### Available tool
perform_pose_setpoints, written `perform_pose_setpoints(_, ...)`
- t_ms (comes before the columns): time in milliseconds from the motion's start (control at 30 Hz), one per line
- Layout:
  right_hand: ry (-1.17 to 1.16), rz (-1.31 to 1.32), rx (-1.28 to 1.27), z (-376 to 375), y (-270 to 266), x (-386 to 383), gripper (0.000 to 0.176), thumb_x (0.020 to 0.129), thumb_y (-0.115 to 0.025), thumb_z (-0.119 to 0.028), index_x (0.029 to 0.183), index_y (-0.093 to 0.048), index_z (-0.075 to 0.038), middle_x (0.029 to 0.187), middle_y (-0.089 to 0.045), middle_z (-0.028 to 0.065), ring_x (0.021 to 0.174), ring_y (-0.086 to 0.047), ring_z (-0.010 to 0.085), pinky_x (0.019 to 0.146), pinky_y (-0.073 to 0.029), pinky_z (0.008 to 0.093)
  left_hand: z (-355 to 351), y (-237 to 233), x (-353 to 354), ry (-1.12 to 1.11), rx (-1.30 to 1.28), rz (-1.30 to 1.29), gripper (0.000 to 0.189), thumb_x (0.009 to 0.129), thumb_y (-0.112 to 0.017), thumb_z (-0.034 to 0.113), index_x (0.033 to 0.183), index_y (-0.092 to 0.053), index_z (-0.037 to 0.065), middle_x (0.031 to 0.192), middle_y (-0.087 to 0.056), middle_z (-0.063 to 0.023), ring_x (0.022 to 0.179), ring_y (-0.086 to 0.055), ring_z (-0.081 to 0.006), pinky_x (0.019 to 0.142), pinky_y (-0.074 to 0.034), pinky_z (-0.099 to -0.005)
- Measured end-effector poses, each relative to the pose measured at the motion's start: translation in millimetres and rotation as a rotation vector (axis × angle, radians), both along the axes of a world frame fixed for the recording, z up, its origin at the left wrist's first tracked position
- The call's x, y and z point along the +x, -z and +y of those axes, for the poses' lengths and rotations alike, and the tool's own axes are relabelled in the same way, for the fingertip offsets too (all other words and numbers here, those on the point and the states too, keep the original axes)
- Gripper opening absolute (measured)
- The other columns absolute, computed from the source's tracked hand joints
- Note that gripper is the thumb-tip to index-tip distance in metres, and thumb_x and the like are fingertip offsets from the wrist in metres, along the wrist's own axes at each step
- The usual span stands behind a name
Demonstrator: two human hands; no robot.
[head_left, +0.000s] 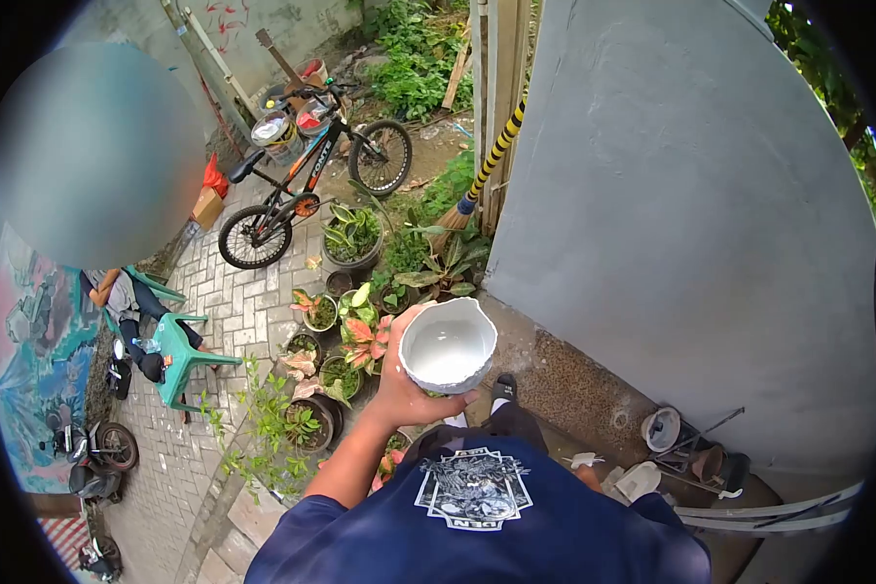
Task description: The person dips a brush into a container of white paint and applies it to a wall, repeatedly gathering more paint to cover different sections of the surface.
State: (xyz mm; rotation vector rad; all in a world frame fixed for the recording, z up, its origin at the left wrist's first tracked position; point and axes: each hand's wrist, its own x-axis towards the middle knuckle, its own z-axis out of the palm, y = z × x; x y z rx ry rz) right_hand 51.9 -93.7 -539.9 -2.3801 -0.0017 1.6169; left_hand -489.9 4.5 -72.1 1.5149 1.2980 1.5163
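Note:
My left hand (405, 375) is wrapped round a rough-rimmed white cup (448, 346), held upright in front of my chest. Its inside is white, with what looks like pale liquid or a glossy surface at the bottom. Only a small patch of my right hand (588, 477) shows, low beside the dark blue shirt (574, 526); its fingers are hidden. A small white object (584, 459) appears just beyond it, and I cannot tell whether the two touch.
Potted plants (343, 375) stand left of the cup. A bicycle (311, 175) is farther back. A person (122, 292) sits by a green table (180, 355). A grey wall (672, 214) rises at right, with buckets and tools (662, 428) at its foot. A broom (472, 195) leans nearby.

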Motion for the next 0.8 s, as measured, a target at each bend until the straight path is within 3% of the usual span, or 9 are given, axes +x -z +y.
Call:
perform_pose_setpoints(133, 0.223, -0.015, 0.064, -57, -2, 31, 0.010, 0.090, -0.040, -0.014, 0.082, -0.045, -0.010, 0.059, -0.042, 0.0076, 0.042, -0.038, 0.0183, 0.037, -0.034, 0.0320, 40, -6, 21, 0.159, 0.052, 0.037, 0.099, 0.052, -0.085, 0.016, 0.136, -0.034, 0.000, 0.130, -0.045, -0.0123, 0.119, -0.050, -0.0234, 0.101, -0.040, -0.0372)
perform_pose_setpoints(167, 0.213, -0.044, 0.206, -41, -79, 7, 0.013, 0.093, -0.044, -0.018, 0.086, -0.050, -0.009, 0.059, -0.043, 0.0040, 0.043, -0.040, 0.0164, 0.036, -0.035, 0.0308, 47, -7, 29, 0.188, 0.073, 0.038, 0.099, 0.052, -0.085, 0.016, 0.136, -0.034, 0.000, 0.130, -0.045, -0.0122, 0.119, -0.050, -0.0234, 0.101, -0.041, -0.0371)
perform_pose_setpoints(200, 0.108, -0.104, 0.324, -29, -111, 0, 0.014, 0.094, -0.047, -0.021, 0.090, -0.053, -0.009, 0.060, -0.045, 0.0026, 0.045, -0.043, 0.0149, 0.038, -0.037, 0.0309, 54, -9, 38, 0.217, 0.096, 0.039, 0.099, 0.052, -0.085, 0.016, 0.136, -0.034, 0.001, 0.130, -0.044, -0.0121, 0.119, -0.050, -0.0234, 0.100, -0.041, -0.0371)
perform_pose_setpoints(300, -0.147, -0.363, 0.664, -1, -137, 10, 0.018, 0.093, -0.053, -0.021, 0.099, -0.059, -0.006, 0.063, -0.051, 0.0012, 0.050, -0.049, 0.0117, 0.045, -0.041, 0.0302, 68, -32, 75, 0.368, 0.148, 0.039, 0.103, 0.054, -0.087, 0.016, 0.138, -0.029, 0.002, 0.130, -0.046, -0.0139, 0.120, -0.051, -0.0227, 0.100, -0.043, -0.0373)
perform_pose_setpoints(400, -0.193, -0.610, 0.950, 38, -231, -8, 0.010, 0.088, -0.054, -0.008, 0.096, -0.055, -0.002, 0.068, -0.055, 0.0020, 0.056, -0.051, 0.0117, 0.054, -0.043, 0.0289, 84, -43, 117, 0.527, 0.303, 0.043, 0.106, 0.055, -0.088, 0.016, 0.139, -0.025, 0.004, 0.131, -0.047, -0.0162, 0.121, -0.051, -0.0251, 0.100, -0.044, -0.0397)
perform_pose_setpoints(467, -0.091, -0.466, 1.121, 50, -290, -2, 0.008, 0.089, -0.051, -0.003, 0.097, -0.052, -0.002, 0.079, -0.060, 0.0044, 0.056, -0.050, 0.0097, 0.053, -0.042, 0.0258, 88, -51, 152, 0.602, 0.457, 0.004, 0.107, 0.055, -0.090, 0.019, 0.139, -0.026, 0.006, 0.131, -0.046, -0.0168, 0.120, -0.052, -0.0295, 0.099, -0.044, -0.0426)
perform_pose_setpoints(500, 0.020, -0.320, 1.156, 54, -356, -16, 0.007, 0.092, -0.052, -0.003, 0.099, -0.053, -0.001, 0.081, -0.062, 0.0052, 0.054, -0.048, 0.0064, 0.048, -0.038, 0.0210, 88, -48, 168, 0.657, 0.435, -0.065, 0.109, 0.053, -0.092, 0.022, 0.139, -0.027, 0.007, 0.130, -0.047, -0.0172, 0.120, -0.052, -0.0326, 0.098, -0.044, -0.0446)
perform_pose_setpoints(567, 0.036, -0.330, 1.244, 50, -419, -6, 0.016, 0.093, -0.055, -0.006, 0.107, -0.055, 0.002, 0.088, -0.066, 0.0095, 0.054, -0.051, 0.0051, 0.044, -0.038, 0.0185, 83, -43, 200, 0.703, 0.431, -0.069, 0.109, 0.052, -0.093, 0.023, 0.139, -0.028, 0.007, 0.130, -0.047, -0.0173, 0.120, -0.051, -0.0324, 0.098, -0.044, -0.0445)
perform_pose_setpoints(800, 0.162, -0.518, 1.451, -10, -455, 72, 0.019, 0.096, -0.057, -0.014, 0.105, -0.055, 0.003, 0.086, -0.067, 0.0109, 0.053, -0.056, 0.0074, 0.044, -0.040, 0.0190, 54, -41, 290, 0.876, 0.309, -0.115, 0.102, 0.057, -0.089, 0.014, 0.138, -0.028, 0.004, 0.130, -0.048, -0.0171, 0.118, -0.053, -0.0261, 0.098, -0.044, -0.0381)
